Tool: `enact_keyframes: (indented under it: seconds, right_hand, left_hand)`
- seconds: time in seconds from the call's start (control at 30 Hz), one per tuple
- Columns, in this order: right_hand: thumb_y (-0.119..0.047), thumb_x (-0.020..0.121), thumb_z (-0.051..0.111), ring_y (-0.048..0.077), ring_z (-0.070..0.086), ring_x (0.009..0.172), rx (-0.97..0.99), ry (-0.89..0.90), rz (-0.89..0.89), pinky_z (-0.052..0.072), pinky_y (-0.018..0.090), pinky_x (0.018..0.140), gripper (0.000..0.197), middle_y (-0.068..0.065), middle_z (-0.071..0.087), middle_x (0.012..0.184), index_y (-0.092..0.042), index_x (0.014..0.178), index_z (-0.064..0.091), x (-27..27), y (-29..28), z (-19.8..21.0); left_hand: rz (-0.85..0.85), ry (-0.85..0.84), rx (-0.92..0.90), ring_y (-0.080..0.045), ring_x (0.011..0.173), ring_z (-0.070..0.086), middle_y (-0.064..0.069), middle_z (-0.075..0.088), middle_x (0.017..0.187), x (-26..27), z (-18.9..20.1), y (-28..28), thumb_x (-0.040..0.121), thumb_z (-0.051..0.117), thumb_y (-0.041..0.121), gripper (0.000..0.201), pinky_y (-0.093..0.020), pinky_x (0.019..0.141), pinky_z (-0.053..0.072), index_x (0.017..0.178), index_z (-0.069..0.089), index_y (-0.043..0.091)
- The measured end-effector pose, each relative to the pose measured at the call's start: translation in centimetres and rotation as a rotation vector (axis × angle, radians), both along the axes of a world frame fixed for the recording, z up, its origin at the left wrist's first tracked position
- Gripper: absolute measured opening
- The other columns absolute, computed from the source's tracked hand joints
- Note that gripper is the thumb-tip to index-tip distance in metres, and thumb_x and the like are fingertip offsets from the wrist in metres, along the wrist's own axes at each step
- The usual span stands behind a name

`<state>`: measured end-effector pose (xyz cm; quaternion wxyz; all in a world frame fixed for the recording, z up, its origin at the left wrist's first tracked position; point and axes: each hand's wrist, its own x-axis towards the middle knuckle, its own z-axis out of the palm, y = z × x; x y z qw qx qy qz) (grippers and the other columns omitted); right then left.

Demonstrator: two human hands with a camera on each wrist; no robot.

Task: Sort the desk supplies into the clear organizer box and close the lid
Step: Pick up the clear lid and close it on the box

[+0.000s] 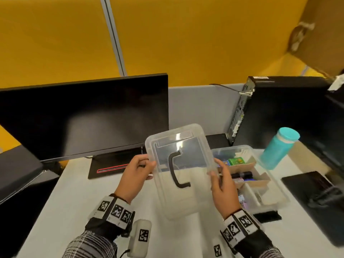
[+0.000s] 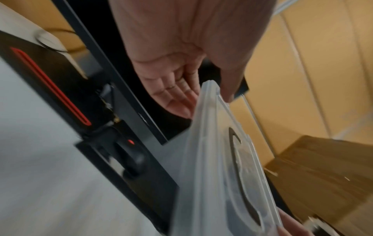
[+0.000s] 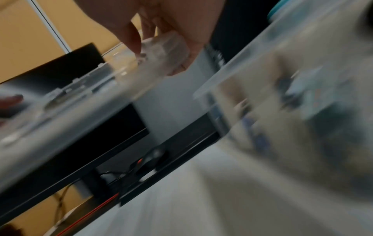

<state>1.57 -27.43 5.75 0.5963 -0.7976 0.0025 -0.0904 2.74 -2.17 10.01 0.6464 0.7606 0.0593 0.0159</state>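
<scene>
A clear lid with a black handle is held above the tabletop, tilted, its long axis running away from the person. The left hand pinches the lid's left edge; the right hand grips its right edge. The open organizer box, already holding supplies in its compartments, sits on the tabletop just to the right, nearer the right hand. Closing it likely means carrying the lid rightward and lowering it level, the long sides matched.
</scene>
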Motion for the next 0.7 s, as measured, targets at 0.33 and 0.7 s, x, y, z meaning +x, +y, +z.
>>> enact_keyframes:
  seconds: [0.33,0.7]
  right_hand:
    - [-0.023,0.094,0.049,0.017,0.055,0.097,-0.207,-0.030,-0.302,0.048,0.035,0.086,0.028,0.000,0.056,0.109,-0.025,0.122,0.048,0.4,-16.4,-0.2]
    - [-0.032,0.099,0.033,0.023,0.051,0.112,-0.434,0.260,-0.164,0.041,0.034,0.095,0.038,0.004,0.050,0.130,-0.021,0.135,0.039,1.6,-18.7,-3.8]
  left_hand:
    - [-0.148,-0.132,0.196,-0.014,0.075,0.061,-0.005,0.057,0.104,5.1,-3.7,-17.9,0.090,0.058,0.027,0.055,-0.024,0.067,0.051,0.139,0.033,0.035]
    - [-0.182,0.021,0.584,-0.029,0.132,0.029,-0.010,0.032,0.141,7.1,-7.3,-21.4,0.097,0.045,0.030,0.055,-0.040,0.111,0.024,0.146,0.021,0.023]
